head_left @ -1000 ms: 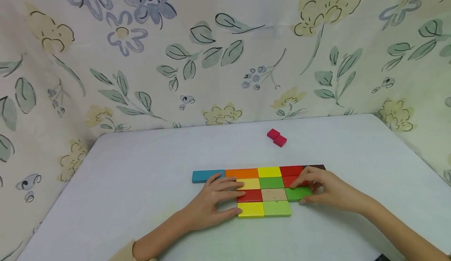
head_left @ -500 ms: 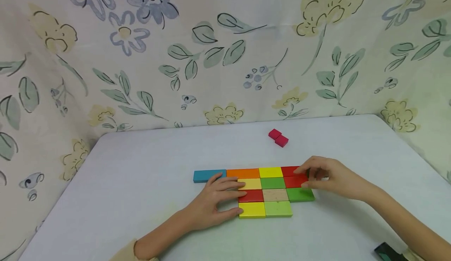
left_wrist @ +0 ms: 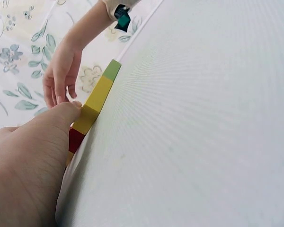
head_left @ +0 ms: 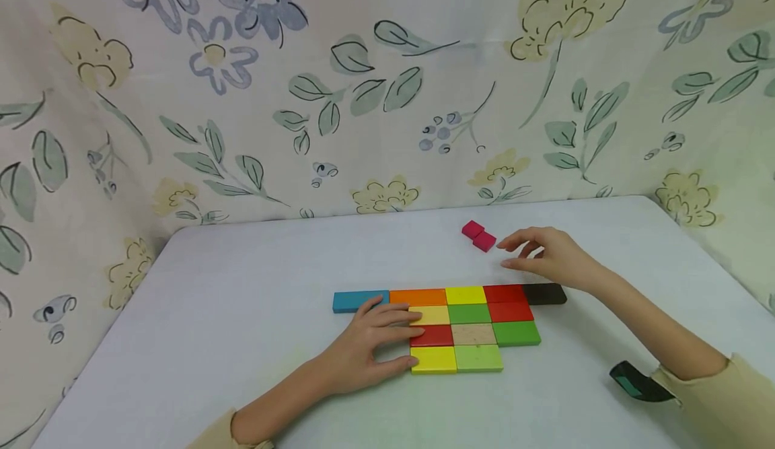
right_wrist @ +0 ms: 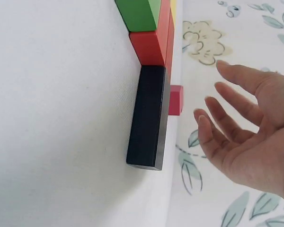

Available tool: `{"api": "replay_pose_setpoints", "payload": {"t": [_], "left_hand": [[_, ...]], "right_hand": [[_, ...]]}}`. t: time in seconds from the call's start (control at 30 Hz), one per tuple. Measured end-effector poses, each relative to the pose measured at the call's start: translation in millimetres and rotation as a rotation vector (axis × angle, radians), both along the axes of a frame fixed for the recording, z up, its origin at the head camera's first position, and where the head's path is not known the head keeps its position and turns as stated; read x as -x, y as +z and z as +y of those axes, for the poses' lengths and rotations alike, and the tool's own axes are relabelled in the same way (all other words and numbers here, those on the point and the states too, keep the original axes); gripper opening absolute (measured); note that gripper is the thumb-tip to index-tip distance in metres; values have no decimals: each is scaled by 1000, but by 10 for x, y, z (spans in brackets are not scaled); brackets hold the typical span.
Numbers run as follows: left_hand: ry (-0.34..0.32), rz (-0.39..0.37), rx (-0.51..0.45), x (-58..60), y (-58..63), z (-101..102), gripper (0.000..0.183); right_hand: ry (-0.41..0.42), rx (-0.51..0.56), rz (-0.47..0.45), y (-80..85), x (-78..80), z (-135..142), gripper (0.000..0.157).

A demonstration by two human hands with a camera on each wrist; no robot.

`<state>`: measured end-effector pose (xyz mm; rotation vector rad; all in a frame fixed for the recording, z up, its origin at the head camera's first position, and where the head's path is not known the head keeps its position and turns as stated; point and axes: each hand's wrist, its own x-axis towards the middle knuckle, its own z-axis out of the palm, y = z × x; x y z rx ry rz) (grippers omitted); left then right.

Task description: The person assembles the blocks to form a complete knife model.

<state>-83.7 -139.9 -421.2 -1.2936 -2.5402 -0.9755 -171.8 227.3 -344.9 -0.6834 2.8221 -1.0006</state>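
Flat coloured blocks lie side by side in rows on the white table. My left hand (head_left: 363, 355) rests along their left side, its spread fingers touching the pale yellow block (head_left: 431, 316), the red block (head_left: 436, 336) and the yellow block (head_left: 433, 361). Beyond the rows, my right hand (head_left: 552, 257) hovers with nothing in it, fingers loosely bent. Just left of its fingertips are two small crimson blocks (head_left: 484, 241), touching each other. A black block (head_left: 545, 293) ends the far row on the right. In the right wrist view the right hand (right_wrist: 255, 123) shows its spread, bare fingers.
The far row also has a blue block (head_left: 357, 301), an orange block (head_left: 418, 297) and a red block (head_left: 504, 293). A floral cloth (head_left: 387, 112) hangs behind the table (head_left: 254, 260). A dark device (head_left: 636, 383) sits at the right wrist.
My right hand has left the right end of the rows and moved away from me, towards the small crimson blocks, uncovering the black block. The left hand has stayed in place.
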Motion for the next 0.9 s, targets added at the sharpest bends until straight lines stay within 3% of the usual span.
{"api": "replay_pose_setpoints", "payload": {"t": [0.4, 0.9], "left_hand": [[3, -71, -10, -4, 15, -3, 40], [9, -90, -2, -4, 17, 1, 41]], "right_hand": [[-113, -26, -26, -112, 395, -186, 42], [-184, -25, -79, -244, 537, -290, 46]]}}
